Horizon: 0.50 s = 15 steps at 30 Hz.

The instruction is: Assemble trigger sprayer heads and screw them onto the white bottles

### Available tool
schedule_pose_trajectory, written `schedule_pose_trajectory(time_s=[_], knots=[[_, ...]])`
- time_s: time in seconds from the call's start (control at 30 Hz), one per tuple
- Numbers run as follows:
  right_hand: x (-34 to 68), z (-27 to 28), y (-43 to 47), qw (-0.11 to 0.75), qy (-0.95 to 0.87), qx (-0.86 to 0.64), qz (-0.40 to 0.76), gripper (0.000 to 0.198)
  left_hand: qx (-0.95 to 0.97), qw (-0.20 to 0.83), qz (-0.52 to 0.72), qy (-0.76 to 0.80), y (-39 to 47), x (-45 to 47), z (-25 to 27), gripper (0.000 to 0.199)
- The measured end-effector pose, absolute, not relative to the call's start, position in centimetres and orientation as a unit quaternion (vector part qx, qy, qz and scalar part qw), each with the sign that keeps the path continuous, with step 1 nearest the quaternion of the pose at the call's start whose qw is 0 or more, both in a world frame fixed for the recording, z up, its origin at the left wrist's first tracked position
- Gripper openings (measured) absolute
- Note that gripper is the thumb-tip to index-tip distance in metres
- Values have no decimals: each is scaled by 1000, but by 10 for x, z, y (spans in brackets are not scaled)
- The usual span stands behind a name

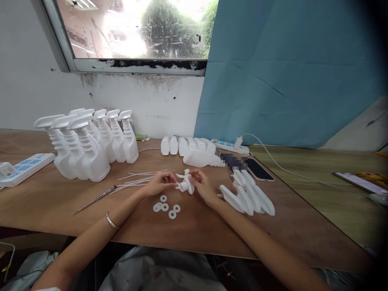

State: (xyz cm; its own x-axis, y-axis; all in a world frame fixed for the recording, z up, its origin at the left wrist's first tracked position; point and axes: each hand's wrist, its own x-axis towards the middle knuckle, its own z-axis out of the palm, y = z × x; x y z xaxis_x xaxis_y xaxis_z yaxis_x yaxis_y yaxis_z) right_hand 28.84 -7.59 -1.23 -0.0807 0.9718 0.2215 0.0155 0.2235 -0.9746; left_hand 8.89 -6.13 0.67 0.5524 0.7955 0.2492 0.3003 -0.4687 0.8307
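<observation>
Between my two hands, a little above the table, is a white spray trigger head (185, 182). My left hand (161, 182) pinches its left side with thumb and fingertips. On the other side, the fingers of my right hand (202, 184) close on its upper right part. Several white washers (172, 214) lie flat on the wood just below my left hand. Thin white dip tubes (133, 184) are spread to the left of it. Right of my right hand lie several white sprayer shrouds (253, 196) in a row.
Assembled white spray bottles (97, 161) stand at the left, near a power strip (30, 167). A screwdriver (96, 199) lies before the tubes. White bottles (197, 157) lie at the back middle. A phone (260, 169) rests at the right, by another power strip (233, 146) with a cable.
</observation>
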Motion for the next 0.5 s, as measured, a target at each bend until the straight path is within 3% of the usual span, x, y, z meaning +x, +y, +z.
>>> schedule_pose_trajectory(time_s=[0.13, 0.33, 0.5], knots=[[278, -20, -79, 533, -414, -375, 636, 40, 763, 436, 345, 329, -63, 93, 4, 27], [273, -23, -82, 568, -350, -371, 645, 38, 736, 491, 348, 311, -68, 100, -2, 29], [272, -22, -84, 537, -332, -363, 685, 37, 726, 466, 390, 321, -70, 103, -5, 30]])
